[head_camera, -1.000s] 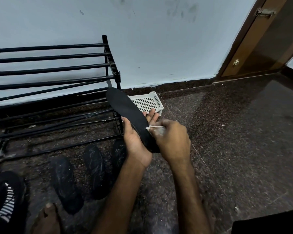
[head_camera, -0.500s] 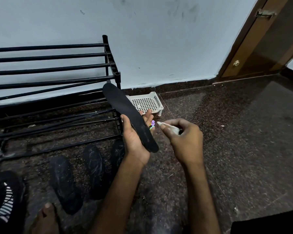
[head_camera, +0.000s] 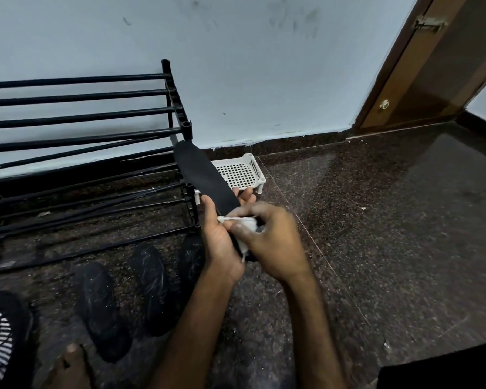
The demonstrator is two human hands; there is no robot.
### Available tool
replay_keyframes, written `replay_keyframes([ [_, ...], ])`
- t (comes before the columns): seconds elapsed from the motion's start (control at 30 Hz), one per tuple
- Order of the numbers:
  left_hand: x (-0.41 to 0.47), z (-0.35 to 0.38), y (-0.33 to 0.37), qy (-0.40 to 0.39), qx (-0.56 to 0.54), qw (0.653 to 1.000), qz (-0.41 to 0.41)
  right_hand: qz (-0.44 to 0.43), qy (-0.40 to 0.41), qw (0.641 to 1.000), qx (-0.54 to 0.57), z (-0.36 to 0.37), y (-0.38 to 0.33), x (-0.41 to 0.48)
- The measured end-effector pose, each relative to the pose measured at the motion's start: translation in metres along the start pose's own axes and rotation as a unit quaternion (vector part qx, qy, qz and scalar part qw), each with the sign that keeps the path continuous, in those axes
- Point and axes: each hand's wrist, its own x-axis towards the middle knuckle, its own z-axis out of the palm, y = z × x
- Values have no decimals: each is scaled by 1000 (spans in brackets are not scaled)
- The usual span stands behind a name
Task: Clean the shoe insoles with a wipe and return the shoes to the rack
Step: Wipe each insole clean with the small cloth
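Nearest the camera, a bare foot [head_camera: 70,366] rested on the speckled stone floor [head_camera: 376,234] beside a black shoe with white stripes [head_camera: 0,343]. Just beyond lay three dark pieces of footwear [head_camera: 152,287] side by side, apparently waiting their turn; whether they were shoes or loose insoles could not be told. Above them the left hand [head_camera: 220,242] gripped the black insole [head_camera: 205,175] near its lower end, thumb [head_camera: 208,203] along one edge and fingers [head_camera: 246,195] curled up behind the other. That kept the insole off the floor and tilted away toward the rack, its top face turned up, likely so the other hand could rub along it. The right hand [head_camera: 272,242] was closed round a bunched white wipe [head_camera: 243,221], pinched between thumb and curled fingers and pressed against the insole's lower part, just beside the left thumb. A scrap of wipe hung below the hand. Cleaning looked to be under way on this insole, with no shoe yet back in place. Past the hands stood the black metal shoe rack [head_camera: 82,113], its bars bare where visible, the insole's far tip overlapping its corner post. A white perforated plastic basket [head_camera: 254,167] sat on the floor against the pale wall [head_camera: 264,80], just beside the rack. Farthest off stood a brown wooden door [head_camera: 432,66].
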Motion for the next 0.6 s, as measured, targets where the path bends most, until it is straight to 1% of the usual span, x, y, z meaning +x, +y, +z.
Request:
replay_keyframes([
  [0.03,-1,-1,0,-10,-6,1000,-12,-14,-1,1000,-5,6,-2,0],
  [0.1,-2,-3,4,-19,-9,1000,-10,-19,34,998,-53,13,1,1],
  [0.17,-1,-4,5,-31,-23,999,10,11,70,989,-133,9,7,3],
  [0.2,-1,-4,5,-32,-27,999,16,30,72,984,-162,3,9,3],
  [0.27,-1,-3,3,-26,-27,999,11,38,47,986,-155,-3,8,1],
  [0.33,-6,-1,2,-22,4,1000,-11,-3,19,994,-107,1,0,1],
  [0.4,-10,-2,-1,-36,22,999,-30,-30,28,993,-112,10,-7,5],
  [0.43,-11,-2,-1,-40,28,998,-28,-25,43,990,-133,13,-8,7],
  [0.53,-11,-3,1,-34,19,999,-17,29,83,978,-187,7,-1,7],
  [0.6,-8,-2,1,-37,15,999,-17,36,68,985,-152,1,3,4],
])
